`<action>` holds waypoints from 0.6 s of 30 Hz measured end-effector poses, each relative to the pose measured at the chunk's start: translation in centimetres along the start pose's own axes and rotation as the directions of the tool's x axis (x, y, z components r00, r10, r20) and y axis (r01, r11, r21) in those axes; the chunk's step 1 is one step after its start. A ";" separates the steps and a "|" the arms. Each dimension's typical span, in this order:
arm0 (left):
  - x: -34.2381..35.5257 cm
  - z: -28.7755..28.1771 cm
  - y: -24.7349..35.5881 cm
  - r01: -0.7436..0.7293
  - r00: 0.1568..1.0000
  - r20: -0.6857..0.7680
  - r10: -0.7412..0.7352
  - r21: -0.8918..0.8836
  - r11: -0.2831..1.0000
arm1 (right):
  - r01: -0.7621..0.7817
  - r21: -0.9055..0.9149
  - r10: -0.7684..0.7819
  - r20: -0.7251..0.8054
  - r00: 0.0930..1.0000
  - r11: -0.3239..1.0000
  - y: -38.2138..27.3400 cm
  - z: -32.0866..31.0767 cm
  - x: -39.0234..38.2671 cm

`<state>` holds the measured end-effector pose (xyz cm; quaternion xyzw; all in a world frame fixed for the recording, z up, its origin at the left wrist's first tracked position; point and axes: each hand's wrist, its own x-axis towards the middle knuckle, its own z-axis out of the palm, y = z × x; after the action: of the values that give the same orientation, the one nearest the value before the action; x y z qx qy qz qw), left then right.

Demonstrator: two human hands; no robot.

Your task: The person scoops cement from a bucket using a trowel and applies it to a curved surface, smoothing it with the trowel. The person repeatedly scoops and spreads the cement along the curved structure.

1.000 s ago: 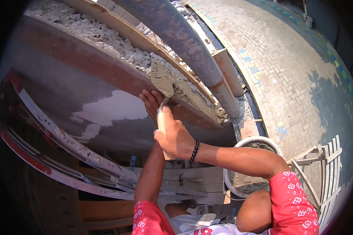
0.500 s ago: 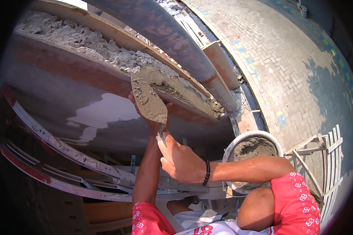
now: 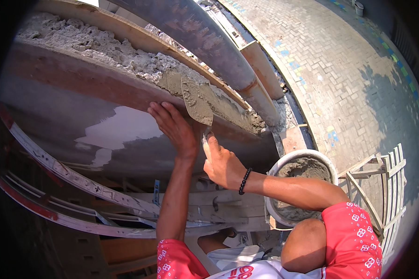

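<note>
My right hand (image 3: 224,162), with a dark bead bracelet at the wrist, is closed round the handle of a trowel (image 3: 198,104). Grey mortar smears the blade, which lies over the edge of a ledge against a strip of wet mortar (image 3: 225,106). Fingers extended, my left hand (image 3: 176,129) rests on the reddish-brown board (image 3: 116,86) along the ledge's face, just left of the blade. Its thumb side is partly hidden. Rough, paler mortar (image 3: 88,46) covers the ledge further left.
A bucket of mortar (image 3: 268,186) stands by my right forearm. A thick grey pipe (image 3: 204,39) slants behind the ledge, with a wooden plank (image 3: 139,35) alongside. Curved-looking ladder rails (image 3: 74,179) are at lower left. Slatted wood (image 3: 391,186) and paving (image 3: 321,69) lie right.
The trowel has moved right and slightly up, away from in front of my left hand, onto the ledge edge. My left hand now shows with its fingers on the board.
</note>
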<state>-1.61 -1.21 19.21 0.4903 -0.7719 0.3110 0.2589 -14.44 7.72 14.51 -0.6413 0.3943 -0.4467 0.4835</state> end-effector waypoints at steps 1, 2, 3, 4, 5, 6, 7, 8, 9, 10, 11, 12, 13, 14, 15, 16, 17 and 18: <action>0.1 0.1 0.1 0.009 1.000 -0.006 -0.009 0.010 1.000 | -0.003 0.025 0.003 -0.002 1.000 1.000 0.6 0.2 -0.7; 0.2 0.2 0.1 0.013 1.000 -0.012 -0.013 0.024 1.000 | -0.004 0.052 0.004 0.010 1.000 0.999 1.0 0.4 -1.4; 0.2 0.1 0.1 0.020 1.000 -0.004 -0.020 0.024 1.000 | -0.005 0.078 0.004 0.021 1.000 0.997 1.4 0.7 -2.2; 0.0 0.0 0.1 0.027 1.000 0.004 -0.027 0.024 0.999 | -0.007 0.105 0.004 0.034 0.999 0.994 1.7 1.0 -2.9; 0.1 -0.1 0.1 0.035 0.999 0.008 -0.035 0.021 0.999 | -0.018 0.108 0.013 0.048 0.999 0.994 1.7 1.1 -3.6; 0.1 -0.1 0.1 0.028 0.999 0.016 -0.029 0.025 0.999 | -0.022 0.121 0.016 0.050 0.999 0.992 1.8 1.1 -4.2; 0.1 -0.1 0.1 0.022 0.999 0.024 -0.023 0.029 0.999 | -0.025 0.134 0.018 0.053 0.998 0.991 2.0 1.2 -4.8; 0.2 -0.2 0.1 0.016 0.999 0.032 -0.017 0.037 0.999 | -0.027 0.150 0.018 0.058 0.998 0.988 2.1 1.2 -5.4; 0.2 -0.3 0.1 0.020 0.999 0.040 -0.021 0.034 0.999 | -0.040 0.129 0.033 0.056 0.998 0.991 2.2 1.3 -6.2; 0.3 -0.4 0.2 0.024 0.999 0.048 -0.026 0.030 0.999 | -0.053 0.109 0.048 0.054 0.997 0.993 2.3 1.3 -7.1; 0.2 -0.5 0.1 0.028 0.998 0.058 -0.029 0.029 0.999 | -0.067 0.091 0.062 0.052 0.997 0.994 2.4 1.2 -7.7; 0.1 -0.5 0.0 0.022 0.998 0.060 -0.023 0.021 1.000 | -0.102 0.105 0.097 0.048 0.994 0.989 2.7 0.9 -8.4; 0.1 -0.4 -0.1 0.017 0.998 0.062 -0.018 0.013 1.000 | -0.136 0.118 0.131 0.046 0.990 0.984 2.9 0.5 -9.1; 0.1 -0.5 -0.2 0.011 0.998 0.065 -0.012 0.008 1.000 | -0.169 0.134 0.165 0.046 0.985 0.976 2.6 0.0 -9.5; 0.1 -0.6 -0.3 0.010 0.998 0.062 -0.010 0.014 1.000 | -0.208 0.199 0.202 0.050 0.978 0.958 2.0 -0.7 -9.5; 0.0 -0.7 -0.4 0.008 0.998 0.059 -0.009 0.020 1.000 | -0.103 0.185 0.112 -0.041 0.993 0.977 2.2 -0.7 -8.6; 0.4 -0.2 0.3 0.007 0.999 0.045 -0.007 0.003 1.000 | -0.001 0.141 0.022 -0.147 0.989 0.990 2.6 -1.1 -7.5; 0.4 -0.2 0.3 0.009 0.999 0.049 -0.009 0.005 1.000 | 0.097 0.104 -0.070 -0.234 0.970 0.990 2.3 -1.3 -6.2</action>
<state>-2.05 -1.20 19.53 0.5020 -0.7750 0.2995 0.2402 -17.63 12.70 11.22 -0.5724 0.3938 -0.5598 0.4515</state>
